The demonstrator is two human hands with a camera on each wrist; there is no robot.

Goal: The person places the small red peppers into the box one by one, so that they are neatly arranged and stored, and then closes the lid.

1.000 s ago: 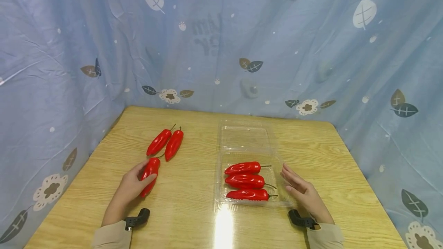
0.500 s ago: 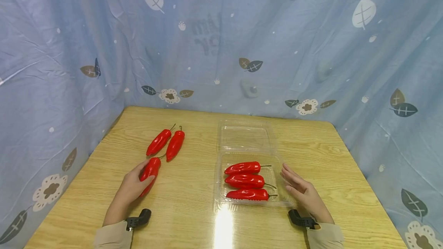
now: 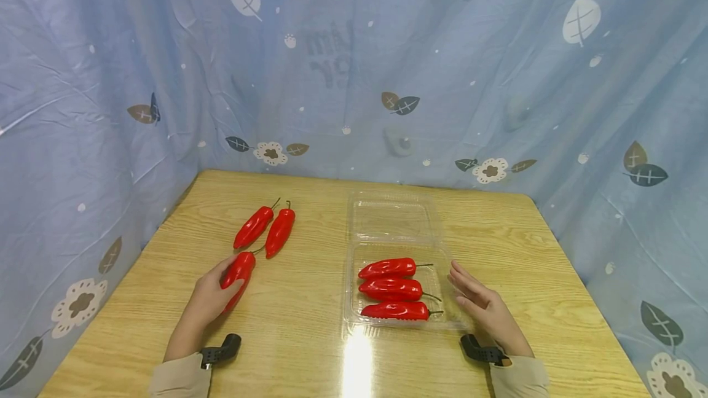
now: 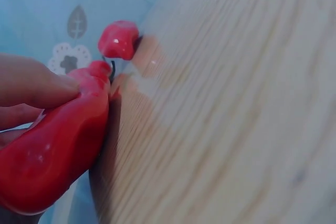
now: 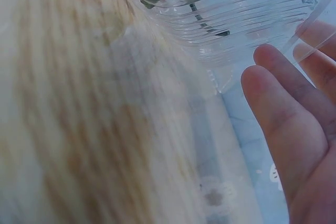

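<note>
My left hand (image 3: 206, 297) holds a red chili pepper (image 3: 240, 276) at the left of the table, thumb on one side and fingers on the other. The left wrist view shows the thumb lying along the glossy chili pepper (image 4: 58, 145), close over the wood. Just beyond it lie two more chili peppers, one (image 3: 254, 228) leaning left and another (image 3: 280, 233) to its right. Relaxed and holding nothing, my right hand (image 3: 489, 312) stands beside the right wall of a clear plastic clamshell box (image 3: 350, 287). Inside the box three chili peppers (image 3: 391, 290) lie in a row, stems to the right.
The box's lid (image 3: 394, 218) is folded back flat, away from me. Both boxes' halves rest on the wooden table (image 3: 310, 300), whose far edge meets a blue patterned curtain (image 3: 343, 78). Each wrist wears a black camera mount (image 3: 221, 350).
The chili pepper at the right of the loose pair has shifted slightly right since a second ago. My left hand has barely moved on its chili pepper; my right hand has stayed put.
</note>
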